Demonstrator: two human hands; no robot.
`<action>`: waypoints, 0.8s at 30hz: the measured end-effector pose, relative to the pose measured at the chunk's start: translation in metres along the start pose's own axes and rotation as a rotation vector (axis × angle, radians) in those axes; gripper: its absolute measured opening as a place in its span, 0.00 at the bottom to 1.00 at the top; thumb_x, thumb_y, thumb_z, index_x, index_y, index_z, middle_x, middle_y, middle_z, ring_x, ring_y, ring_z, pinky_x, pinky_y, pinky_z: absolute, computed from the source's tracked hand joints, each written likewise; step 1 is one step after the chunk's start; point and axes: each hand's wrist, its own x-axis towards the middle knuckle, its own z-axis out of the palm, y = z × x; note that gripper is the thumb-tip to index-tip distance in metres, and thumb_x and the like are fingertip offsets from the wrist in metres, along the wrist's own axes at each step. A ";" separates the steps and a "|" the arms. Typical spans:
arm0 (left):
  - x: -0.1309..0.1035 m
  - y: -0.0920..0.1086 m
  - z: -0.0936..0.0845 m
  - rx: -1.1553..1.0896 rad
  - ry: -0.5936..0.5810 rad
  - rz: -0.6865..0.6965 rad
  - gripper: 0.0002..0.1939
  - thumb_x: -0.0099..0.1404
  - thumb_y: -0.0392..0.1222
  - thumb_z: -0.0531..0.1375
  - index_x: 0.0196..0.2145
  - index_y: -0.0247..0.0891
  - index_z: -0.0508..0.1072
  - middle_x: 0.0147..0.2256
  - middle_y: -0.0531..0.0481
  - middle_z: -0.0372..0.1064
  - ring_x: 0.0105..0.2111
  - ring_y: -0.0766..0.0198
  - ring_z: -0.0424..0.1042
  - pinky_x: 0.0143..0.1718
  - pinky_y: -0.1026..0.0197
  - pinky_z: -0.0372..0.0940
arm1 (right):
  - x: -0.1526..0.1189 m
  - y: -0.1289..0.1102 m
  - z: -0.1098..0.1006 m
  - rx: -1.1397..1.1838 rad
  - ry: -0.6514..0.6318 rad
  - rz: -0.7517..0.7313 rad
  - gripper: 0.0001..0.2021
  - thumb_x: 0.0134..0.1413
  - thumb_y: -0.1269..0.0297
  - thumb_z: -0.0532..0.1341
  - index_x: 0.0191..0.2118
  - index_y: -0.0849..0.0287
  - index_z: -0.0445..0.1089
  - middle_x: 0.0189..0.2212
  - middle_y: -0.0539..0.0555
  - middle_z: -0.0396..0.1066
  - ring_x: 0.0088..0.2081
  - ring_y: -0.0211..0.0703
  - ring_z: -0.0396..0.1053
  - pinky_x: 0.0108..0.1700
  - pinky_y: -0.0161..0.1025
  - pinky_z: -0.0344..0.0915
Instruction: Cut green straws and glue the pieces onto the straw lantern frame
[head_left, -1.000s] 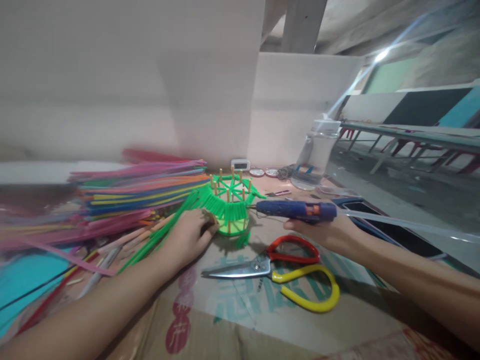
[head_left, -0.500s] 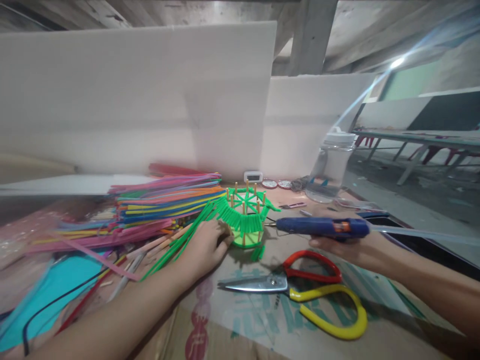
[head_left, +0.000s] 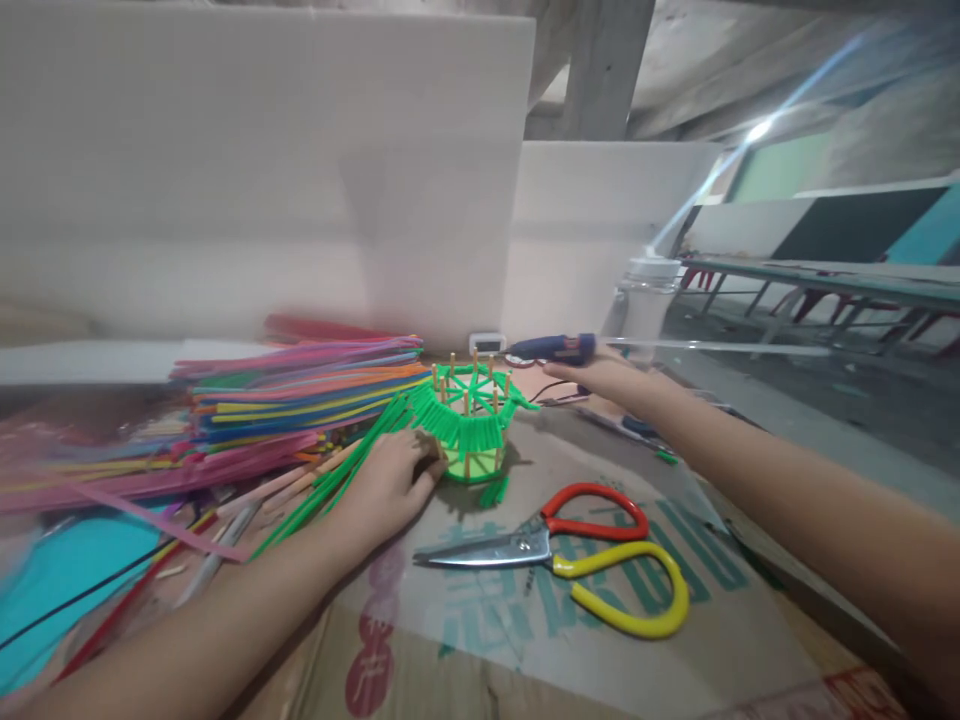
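A small round basket-like craft [head_left: 472, 432], made of green pipe cleaners woven round upright wooden sticks, stands on the cardboard. My left hand [head_left: 401, 468] holds its lower left side, thumb in front and the other fingers bent, their tips partly hidden. Green pipe cleaners [head_left: 349, 462] lie beside and under that hand. Away to the right and farther back, my right hand [head_left: 589, 372] grips a blue glue gun [head_left: 555, 348], a clear glue stick trailing out of its rear. Its nozzle points left, apart from the craft.
Scissors [head_left: 517, 545] with red and yellow handles lie nearest me on the cardboard [head_left: 420, 640]. Piles of coloured pipe cleaners [head_left: 300, 405] cover the left side. A small digital timer [head_left: 487, 344] and a clear bottle [head_left: 649, 300] stand at the back, before a white board [head_left: 262, 180].
My right hand has carried the glue gun away from the craft, backward and up. My left hand stays at the craft. The whole view has shifted slightly.
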 end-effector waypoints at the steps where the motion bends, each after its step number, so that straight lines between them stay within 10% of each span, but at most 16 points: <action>1: 0.000 0.000 0.000 -0.002 0.001 -0.001 0.10 0.67 0.38 0.55 0.28 0.37 0.71 0.27 0.48 0.68 0.32 0.59 0.68 0.34 0.57 0.59 | 0.008 0.003 0.005 0.001 -0.066 0.032 0.21 0.53 0.48 0.63 0.47 0.58 0.75 0.38 0.56 0.79 0.36 0.46 0.74 0.36 0.39 0.70; 12: 0.001 -0.005 0.005 0.004 0.009 0.018 0.12 0.68 0.40 0.55 0.27 0.37 0.71 0.25 0.49 0.64 0.30 0.58 0.66 0.33 0.57 0.57 | 0.066 0.048 0.062 -0.093 -0.190 0.162 0.19 0.48 0.48 0.66 0.32 0.63 0.77 0.26 0.55 0.76 0.30 0.45 0.73 0.33 0.35 0.66; 24: 0.002 -0.006 0.002 0.050 0.001 0.044 0.11 0.68 0.41 0.55 0.29 0.37 0.73 0.27 0.48 0.67 0.31 0.57 0.67 0.34 0.57 0.57 | 0.016 0.033 0.024 -0.207 -0.166 0.185 0.24 0.52 0.51 0.64 0.51 0.61 0.72 0.43 0.59 0.77 0.40 0.49 0.73 0.43 0.41 0.66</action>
